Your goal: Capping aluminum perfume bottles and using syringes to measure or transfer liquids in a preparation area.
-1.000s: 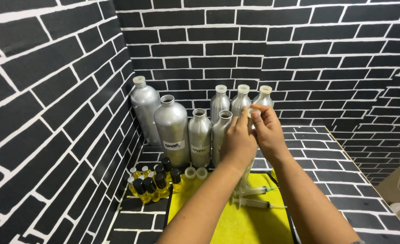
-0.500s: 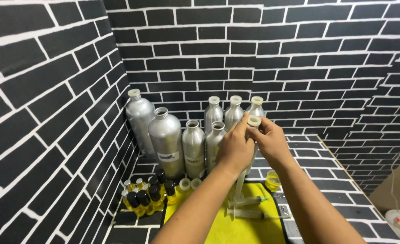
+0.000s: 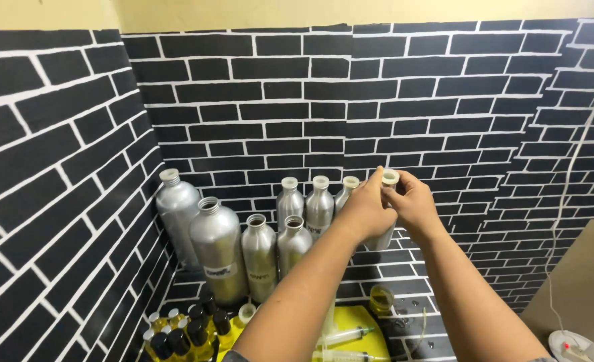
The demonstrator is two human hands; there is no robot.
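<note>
Counter [image 3: 444, 281], back corner: silver bottles [image 3: 218, 248] clustered, several uncapped. One raised bottle [image 3: 381, 236] gripped by left hand [image 3: 367, 211]; right hand [image 3: 411, 201] pinches its white cap [image 3: 390, 177]. Risk: a slipped grip tips it onto the open bottles and syringes [image 3: 347, 335].

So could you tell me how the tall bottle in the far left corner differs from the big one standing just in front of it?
The corner bottle wears a pale cap; the front bottle stands open, cap off. The front bottle carries a small label, while none shows on the corner bottle. Both are upright, silver metal bottles.
</note>
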